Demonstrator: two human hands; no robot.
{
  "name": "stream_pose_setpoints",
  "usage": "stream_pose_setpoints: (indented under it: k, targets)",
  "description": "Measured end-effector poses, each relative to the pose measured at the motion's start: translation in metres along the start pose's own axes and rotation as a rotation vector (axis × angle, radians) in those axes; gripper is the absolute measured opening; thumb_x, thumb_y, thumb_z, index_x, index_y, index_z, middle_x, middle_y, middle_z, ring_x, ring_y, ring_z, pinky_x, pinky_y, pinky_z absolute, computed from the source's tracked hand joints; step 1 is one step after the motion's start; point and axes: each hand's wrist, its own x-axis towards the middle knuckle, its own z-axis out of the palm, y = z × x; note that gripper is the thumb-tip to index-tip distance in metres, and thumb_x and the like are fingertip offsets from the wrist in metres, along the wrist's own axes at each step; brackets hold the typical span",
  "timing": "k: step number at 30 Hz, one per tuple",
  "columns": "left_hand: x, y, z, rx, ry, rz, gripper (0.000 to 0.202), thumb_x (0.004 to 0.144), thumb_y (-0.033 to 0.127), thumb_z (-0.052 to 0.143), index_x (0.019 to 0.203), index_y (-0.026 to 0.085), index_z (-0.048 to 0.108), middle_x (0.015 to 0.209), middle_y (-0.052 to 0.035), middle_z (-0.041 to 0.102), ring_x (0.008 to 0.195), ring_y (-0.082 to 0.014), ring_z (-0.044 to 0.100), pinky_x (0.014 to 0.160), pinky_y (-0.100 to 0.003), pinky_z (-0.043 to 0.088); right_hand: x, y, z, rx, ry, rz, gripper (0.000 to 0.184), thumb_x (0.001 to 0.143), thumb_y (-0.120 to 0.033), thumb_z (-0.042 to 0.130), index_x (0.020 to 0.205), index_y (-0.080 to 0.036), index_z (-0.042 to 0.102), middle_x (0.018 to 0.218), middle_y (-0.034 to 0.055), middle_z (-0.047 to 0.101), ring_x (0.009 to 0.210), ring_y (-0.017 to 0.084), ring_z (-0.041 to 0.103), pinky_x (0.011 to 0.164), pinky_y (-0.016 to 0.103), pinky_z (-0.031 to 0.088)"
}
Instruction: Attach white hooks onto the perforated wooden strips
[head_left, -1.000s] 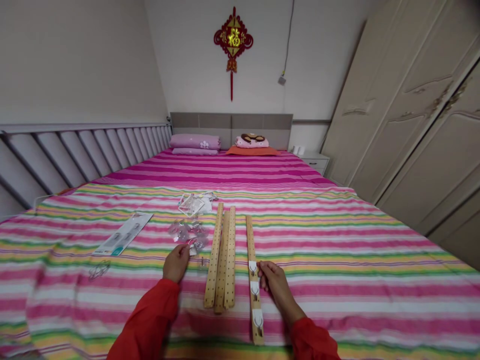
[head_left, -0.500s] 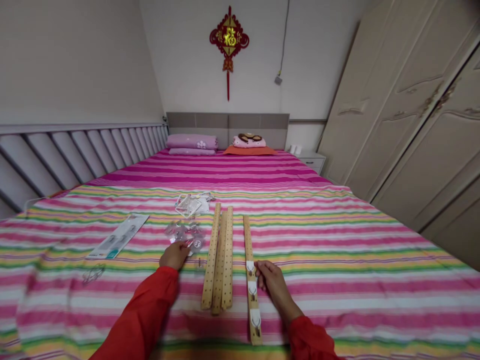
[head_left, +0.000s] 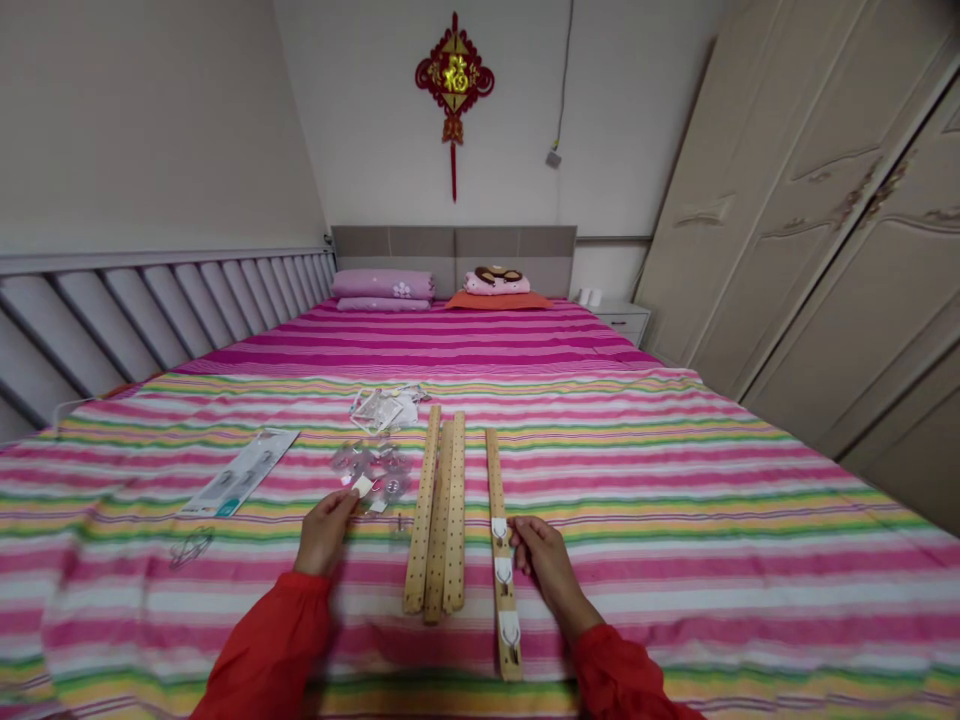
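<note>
Both my arms wear red sleeves over a striped bedspread [head_left: 675, 520]. My left hand [head_left: 324, 530] pinches a small white adhesive hook [head_left: 363, 487] beside a pile of clear hooks [head_left: 373, 466]. My right hand [head_left: 546, 562] rests with curled fingers against the right edge of a single perforated wooden strip [head_left: 498, 540], which carries three white hooks [head_left: 503, 570]. A bundle of three more wooden strips [head_left: 439, 510] lies between my hands.
A flat blister pack [head_left: 240, 472] lies at the left, torn clear packaging [head_left: 381, 407] behind the strips, and a clear scrap [head_left: 191, 546] near the left. Pillows [head_left: 384, 285] sit by the headboard. A wardrobe [head_left: 817, 230] stands on the right.
My left hand has drawn back slightly from the hook pile with a white hook between its fingers. The right hand has stayed by the strip. The view shifted a little.
</note>
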Motion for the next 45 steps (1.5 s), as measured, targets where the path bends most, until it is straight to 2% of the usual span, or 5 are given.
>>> stream_pose_setpoints:
  k: [7,16,29,36,45]
  targets:
    - [-0.062,0.033,0.031,-0.581,-0.357,-0.419,0.009,0.077,0.007,0.061,0.083,0.015,0.061,0.076,-0.002,0.068,0.058,-0.0066,0.063,0.052,-0.015,0.05,-0.006,-0.011,0.002,0.094,0.032,-0.026,0.036,0.062,-0.046,0.075,0.074,-0.014,0.066,0.051,-0.0045,0.058,0.03,0.004,0.038,0.029,0.016,0.023]
    - [-0.123,0.03,0.081,-0.839,-0.637,-0.915,0.014,0.09,0.017,0.048,0.081,0.013,0.057,0.066,0.001,0.06,0.048,-0.0041,0.057,0.041,-0.013,0.043,-0.041,-0.05,0.043,0.107,-0.238,-0.023,0.039,0.062,-0.037,0.08,0.094,-0.018,0.07,0.073,-0.0001,0.068,0.037,0.003,0.047,0.035,0.016,0.03]
    - [-0.146,0.012,0.095,-0.476,-0.71,-0.442,0.016,0.065,0.024,0.077,0.071,0.014,0.065,0.07,-0.001,0.064,0.057,-0.0054,0.055,0.052,-0.013,0.042,-0.054,-0.067,0.04,0.02,-0.214,-0.062,0.026,0.067,-0.039,0.076,0.076,-0.016,0.072,0.045,-0.0045,0.054,0.038,0.007,0.044,0.04,0.019,0.034]
    - [-0.138,0.021,0.089,-0.443,-0.627,-0.462,0.031,0.061,0.03,0.077,0.087,0.017,0.068,0.073,-0.0007,0.066,0.065,-0.0086,0.059,0.052,-0.016,0.042,-0.054,-0.071,0.034,-0.257,-0.235,-0.316,0.017,0.072,-0.036,0.07,0.08,-0.023,0.076,0.069,0.0001,0.057,0.053,0.01,0.05,0.046,0.021,0.039]
    - [-0.132,0.015,0.096,-0.262,-0.557,-0.26,0.039,0.054,0.035,0.08,0.086,0.016,0.069,0.067,-0.0001,0.065,0.058,-0.009,0.056,0.052,-0.018,0.041,-0.055,-0.053,0.031,-0.134,-0.238,-0.12,0.029,0.064,-0.043,0.076,0.074,-0.017,0.067,0.042,-0.0069,0.051,0.036,0.007,0.045,0.039,0.019,0.034]
